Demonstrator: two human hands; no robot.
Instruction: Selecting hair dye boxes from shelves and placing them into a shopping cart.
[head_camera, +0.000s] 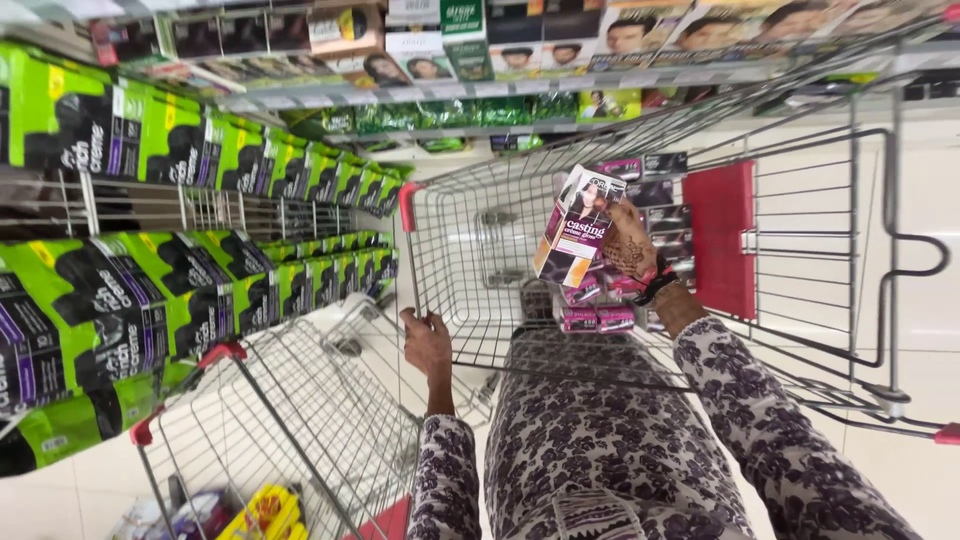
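left hand (427, 340): fingers curled shut, arm extended | right hand (628, 248): raised, fingers closed in a grip, wrist bent

Right hand (632, 248) holds a hair-dye box (578, 226) over the wire cart (470, 250)

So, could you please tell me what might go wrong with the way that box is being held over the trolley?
1. The right hand holds the purple and white box high over the wire trolley; if it slips, it could drop hard and dent.
2. The small pink boxes already in the trolley could be knocked or crushed by it.
3. Only the left hand steadies the trolley rim, so the trolley might roll.
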